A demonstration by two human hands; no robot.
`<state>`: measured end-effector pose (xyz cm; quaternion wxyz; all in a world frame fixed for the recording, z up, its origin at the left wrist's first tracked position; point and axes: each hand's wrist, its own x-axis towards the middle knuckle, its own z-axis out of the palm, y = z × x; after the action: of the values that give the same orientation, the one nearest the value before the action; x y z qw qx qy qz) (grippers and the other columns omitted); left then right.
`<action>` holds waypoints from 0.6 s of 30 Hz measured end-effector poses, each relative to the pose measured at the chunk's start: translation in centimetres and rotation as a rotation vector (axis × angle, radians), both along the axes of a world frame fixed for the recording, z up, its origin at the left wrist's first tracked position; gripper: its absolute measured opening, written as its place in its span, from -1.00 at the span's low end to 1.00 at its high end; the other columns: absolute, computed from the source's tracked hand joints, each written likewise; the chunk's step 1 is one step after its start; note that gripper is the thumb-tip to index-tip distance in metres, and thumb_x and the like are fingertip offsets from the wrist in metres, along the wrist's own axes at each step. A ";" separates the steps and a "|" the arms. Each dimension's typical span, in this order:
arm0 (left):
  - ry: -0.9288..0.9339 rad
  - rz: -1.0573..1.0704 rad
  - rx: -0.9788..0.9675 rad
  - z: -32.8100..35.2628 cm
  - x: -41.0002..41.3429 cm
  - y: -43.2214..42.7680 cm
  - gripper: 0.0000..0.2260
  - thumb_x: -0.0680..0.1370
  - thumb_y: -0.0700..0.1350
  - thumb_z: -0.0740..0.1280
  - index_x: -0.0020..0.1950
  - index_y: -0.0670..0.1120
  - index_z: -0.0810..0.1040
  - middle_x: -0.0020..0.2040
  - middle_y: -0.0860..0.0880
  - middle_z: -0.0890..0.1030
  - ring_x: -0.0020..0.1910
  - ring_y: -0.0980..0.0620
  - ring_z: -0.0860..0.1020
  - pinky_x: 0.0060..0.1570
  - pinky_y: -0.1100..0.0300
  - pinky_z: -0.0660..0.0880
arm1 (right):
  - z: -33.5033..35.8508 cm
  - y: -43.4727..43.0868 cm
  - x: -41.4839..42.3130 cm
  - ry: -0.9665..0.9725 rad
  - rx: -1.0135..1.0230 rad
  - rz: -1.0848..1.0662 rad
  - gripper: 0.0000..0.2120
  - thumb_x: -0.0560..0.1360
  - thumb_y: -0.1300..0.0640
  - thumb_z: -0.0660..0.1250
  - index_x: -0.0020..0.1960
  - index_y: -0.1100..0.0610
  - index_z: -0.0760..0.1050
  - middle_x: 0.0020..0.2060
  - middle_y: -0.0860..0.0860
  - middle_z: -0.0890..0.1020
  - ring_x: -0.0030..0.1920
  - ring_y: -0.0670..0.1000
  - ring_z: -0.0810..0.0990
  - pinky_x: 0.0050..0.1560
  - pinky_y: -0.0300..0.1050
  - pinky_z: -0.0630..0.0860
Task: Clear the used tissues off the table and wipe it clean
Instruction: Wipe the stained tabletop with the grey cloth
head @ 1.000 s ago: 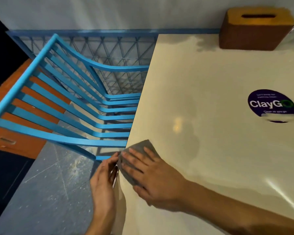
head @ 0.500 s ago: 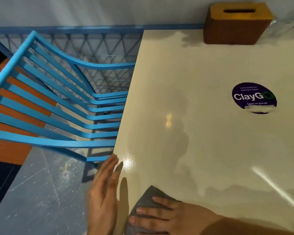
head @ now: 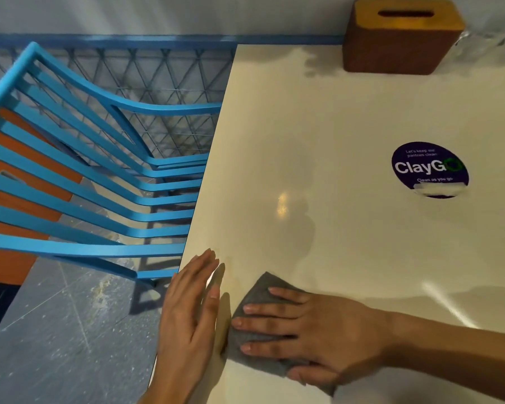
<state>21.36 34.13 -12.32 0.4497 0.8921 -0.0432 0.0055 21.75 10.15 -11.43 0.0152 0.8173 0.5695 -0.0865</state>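
Observation:
A cream table [head: 347,135] fills the right side of the head view. My right hand [head: 312,330] lies flat on a folded grey cloth [head: 260,290] near the table's left edge, fingers spread and pressing it onto the surface. Just left of the cloth, my left hand [head: 190,310] stands open on its side along the table's edge, palm toward the cloth, holding nothing. No used tissue shows on the table.
A brown tissue box [head: 397,45] with a yellow top stands at the far edge by the wall. A round purple "ClayGo" sticker [head: 429,169] is on the tabletop at right. A blue slatted chair [head: 94,176] stands close against the table's left side.
My right hand slid the cloth back along the table's left edge toward me, then a little forward and right. My left hand stayed at the edge, open beside the cloth.

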 end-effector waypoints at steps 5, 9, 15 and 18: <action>-0.026 -0.098 0.008 0.3 2.0 -1.9 -0.62 0.63 0.09 0.09 0.43 0.14 0.41 0.44 0.25 0.37 0.48 0.17 0.27 0.44 -0.04 0.26 | 0.2 -0.6 3.1 0.127 0.073 -0.068 -0.46 0.66 -0.10 0.04 0.59 -0.01 0.03 0.59 0.01 0.01 0.57 -0.01 -0.19 0.53 0.08 -0.21; -0.017 -0.118 0.014 0.4 4.3 -4.3 -0.59 0.63 0.12 0.06 0.46 0.13 0.38 0.46 0.22 0.37 0.49 0.16 0.26 0.46 -0.07 0.25 | -0.2 -1.4 6.0 0.117 0.081 -0.109 -0.48 0.66 -0.11 0.04 0.58 0.00 0.10 0.58 0.03 0.09 0.58 0.00 -0.15 0.53 0.07 -0.23; -0.042 -0.128 0.055 0.0 8.3 -6.9 -0.57 0.64 0.08 0.05 0.47 0.03 0.39 0.46 0.15 0.39 0.48 0.19 0.25 0.45 -0.10 0.26 | -0.3 -3.0 10.5 0.098 0.106 -0.127 -0.52 0.66 -0.11 0.03 0.54 -0.01 0.17 0.54 0.00 0.18 0.58 0.00 -0.05 0.54 0.11 -0.10; -0.043 -0.117 0.050 0.0 10.2 -8.2 -0.57 0.64 0.07 0.05 0.47 -0.01 0.40 0.45 0.14 0.40 0.48 0.17 0.26 0.44 -0.11 0.26 | -0.3 -4.2 13.2 0.106 0.129 -0.137 -0.52 0.66 -0.10 0.04 0.55 -0.01 0.17 0.55 -0.01 0.17 0.58 0.00 -0.03 0.55 0.11 -0.09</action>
<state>31.61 25.91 -12.35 0.4259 0.8986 -0.1052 -0.0026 34.96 5.92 -11.71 -0.0738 0.8478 0.5168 -0.0936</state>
